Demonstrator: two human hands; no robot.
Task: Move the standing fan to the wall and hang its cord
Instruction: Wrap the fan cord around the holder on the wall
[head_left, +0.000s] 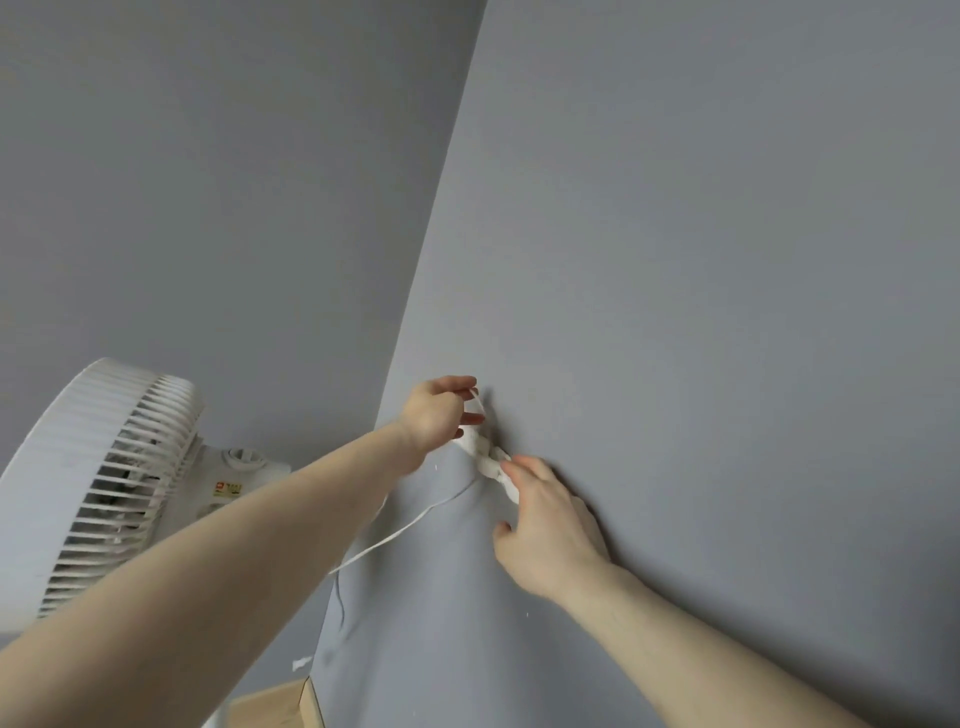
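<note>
The white standing fan (104, 483) stands at the left, close to the corner of two grey walls. Its white cord (395, 538) runs from behind my left forearm up to a bundled coil (480, 452) held against the right-hand wall. My left hand (436, 415) pinches a loop of the cord at the top of the bundle. Just below it, my right hand (545, 530) grips the lower end of the bundle against the wall. Any hook on the wall is hidden by the fingers and cord.
The grey right-hand wall (701, 312) fills most of the view, and a second grey wall (208, 182) meets it at the corner. A strip of wooden floor (275, 701) shows at the bottom.
</note>
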